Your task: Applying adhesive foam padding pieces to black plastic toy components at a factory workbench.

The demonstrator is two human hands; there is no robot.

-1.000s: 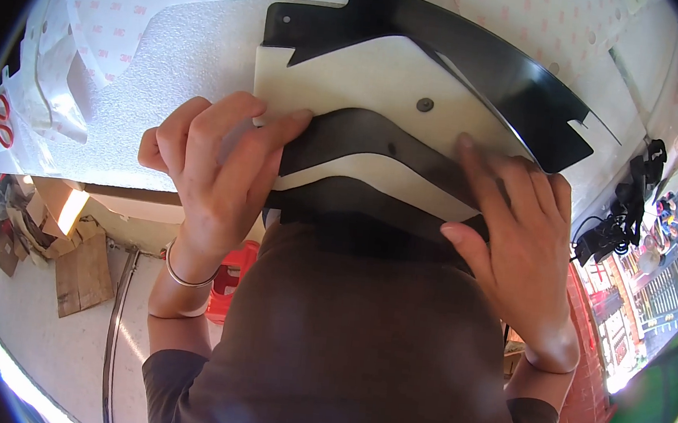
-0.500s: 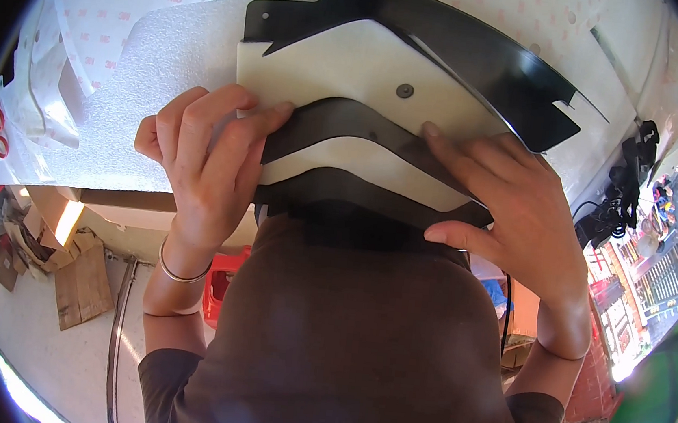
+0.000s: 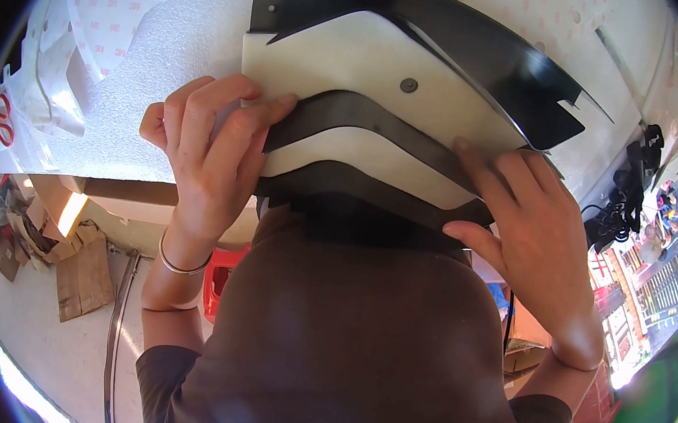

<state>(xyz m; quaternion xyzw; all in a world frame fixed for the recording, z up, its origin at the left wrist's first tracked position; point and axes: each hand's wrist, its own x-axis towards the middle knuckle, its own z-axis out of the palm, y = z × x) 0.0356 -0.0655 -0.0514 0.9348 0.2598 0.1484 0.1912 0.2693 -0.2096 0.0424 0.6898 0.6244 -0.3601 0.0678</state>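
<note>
A cream panel with a peaked top edge and one dark round spot lies in front of me. Across its lower part runs a dark, wavy strip, with a cream band and a second dark band below. My left hand has curled fingers, one fingertip pressing the strip's left end against the panel; its thumb tip is hidden. On the right, my right hand is spread, its index fingertip on the strip's upper edge and its thumb by the lower dark band.
A glossy black curved plate lies beyond the cream panel. White foam sheet covers the table at left, with red-handled scissors at its edge. Black straps and cable lie at right. A red stool stands below the table.
My right hand has slid to the right along the strip, and its fingers have bent more. My left hand stays at the strip's left end. The view has shifted slightly.
</note>
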